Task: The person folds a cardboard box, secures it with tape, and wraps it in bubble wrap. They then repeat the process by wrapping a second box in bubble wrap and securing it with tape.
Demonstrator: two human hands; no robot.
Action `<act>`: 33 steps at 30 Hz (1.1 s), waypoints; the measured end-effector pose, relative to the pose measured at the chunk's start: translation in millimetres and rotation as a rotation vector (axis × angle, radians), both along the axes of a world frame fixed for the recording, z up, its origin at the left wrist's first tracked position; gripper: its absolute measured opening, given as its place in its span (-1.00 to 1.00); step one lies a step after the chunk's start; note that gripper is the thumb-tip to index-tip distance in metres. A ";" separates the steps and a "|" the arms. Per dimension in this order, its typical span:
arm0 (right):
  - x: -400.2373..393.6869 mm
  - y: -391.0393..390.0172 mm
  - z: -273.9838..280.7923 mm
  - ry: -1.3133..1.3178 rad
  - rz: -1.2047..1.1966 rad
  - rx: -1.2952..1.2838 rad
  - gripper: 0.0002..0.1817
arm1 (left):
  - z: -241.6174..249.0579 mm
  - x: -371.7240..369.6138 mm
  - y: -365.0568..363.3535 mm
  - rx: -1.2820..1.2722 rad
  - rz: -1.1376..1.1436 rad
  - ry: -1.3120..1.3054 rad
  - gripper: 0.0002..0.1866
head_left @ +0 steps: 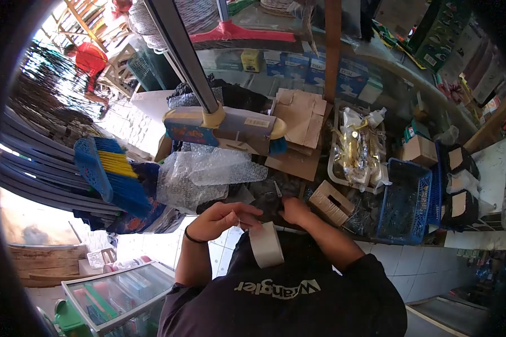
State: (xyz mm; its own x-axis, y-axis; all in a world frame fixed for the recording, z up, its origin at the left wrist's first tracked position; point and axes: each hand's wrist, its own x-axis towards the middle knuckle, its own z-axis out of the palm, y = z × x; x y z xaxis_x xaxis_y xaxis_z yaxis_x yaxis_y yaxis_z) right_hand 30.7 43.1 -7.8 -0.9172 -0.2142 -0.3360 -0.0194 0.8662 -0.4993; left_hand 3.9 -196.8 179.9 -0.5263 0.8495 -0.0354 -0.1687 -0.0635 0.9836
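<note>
My left hand (218, 222), with a dark band at the wrist, has its fingers curled at the top of a wide off-white tape roll (267, 245). The roll hangs in front of my black shirt. To its right, my right hand (294, 212) is closed over the dark counter, and a slim pointed metal tip (277, 189) sticks out just beyond the fingers. Most of that tool is hidden by the hand. Crumpled bubble wrap (208, 174) lies ahead of my left hand. Near my right forearm stands a small cardboard box (331, 204) with a slot.
A broom head on a pole (225, 130) stands across the counter, and a blue-yellow brush (109, 177) is at the left. Flattened cardboard (301, 121), a tray of packaged fittings (336, 163) and a blue basket (383, 216) lie rightward. A person in red (90, 59) is outside.
</note>
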 end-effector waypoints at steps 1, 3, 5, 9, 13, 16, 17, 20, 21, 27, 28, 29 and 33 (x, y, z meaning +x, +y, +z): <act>1.2 3.6 4.6 0.043 -0.012 -0.083 -0.72 | -1.4 -0.6 0.1 0.006 0.007 0.004 -0.34; 13.3 13.0 46.7 -0.071 -0.162 -0.399 -0.72 | -4.6 -2.2 -0.6 0.005 0.003 -0.004 -0.33; 29.6 21.6 106.6 -0.173 -0.237 -0.703 -0.75 | -6.9 -4.3 1.0 0.016 0.005 -0.014 -0.33; 69.1 18.8 178.1 -0.008 -0.047 -0.896 -0.79 | -8.1 -7.0 9.6 0.040 -0.009 -0.055 -0.33; 72.9 14.5 200.6 -0.155 -0.072 -0.814 -0.68 | -10.5 -13.2 17.0 0.064 -0.057 -0.041 -0.34; 70.9 17.3 194.9 -0.205 -0.126 -0.876 -0.69 | -14.5 -15.9 21.6 0.049 -0.048 -0.071 -0.36; 69.4 17.5 190.5 -0.191 -0.151 -0.858 -0.69 | -18.1 -17.3 23.4 0.045 -0.021 -0.151 -0.38; 60.8 15.3 167.8 -0.058 -0.193 -0.796 -0.73 | -31.4 -21.4 32.1 -0.001 0.108 -0.298 -0.45; 55.2 12.4 157.4 0.049 -0.181 -0.772 -0.76 | -33.9 -21.6 36.0 -0.036 0.185 -0.280 -0.48; 23.7 -10.0 78.9 0.244 -0.083 -0.123 -0.76 | -54.4 -9.3 43.1 -0.264 0.565 0.142 -0.70; 20.3 -13.2 61.5 0.283 -0.052 -0.069 -0.79 | -52.5 -6.0 46.4 -0.256 0.545 0.157 -0.70; 16.9 -15.6 44.3 0.323 -0.021 -0.016 -0.81 | -50.7 -3.5 50.1 -0.249 0.525 0.174 -0.71; 13.7 -17.3 11.9 0.488 0.053 0.118 -0.82 | -41.4 -2.7 67.2 -0.242 0.513 0.419 -0.74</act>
State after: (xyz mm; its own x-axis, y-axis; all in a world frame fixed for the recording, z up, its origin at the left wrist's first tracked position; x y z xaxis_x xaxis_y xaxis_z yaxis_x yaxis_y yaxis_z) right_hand 44.4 25.8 4.1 -0.9623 -0.2512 0.1047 -0.2717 0.9077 -0.3199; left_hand 1.1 -129.6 138.5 -0.8688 0.4846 0.1016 0.2204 0.1948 0.9558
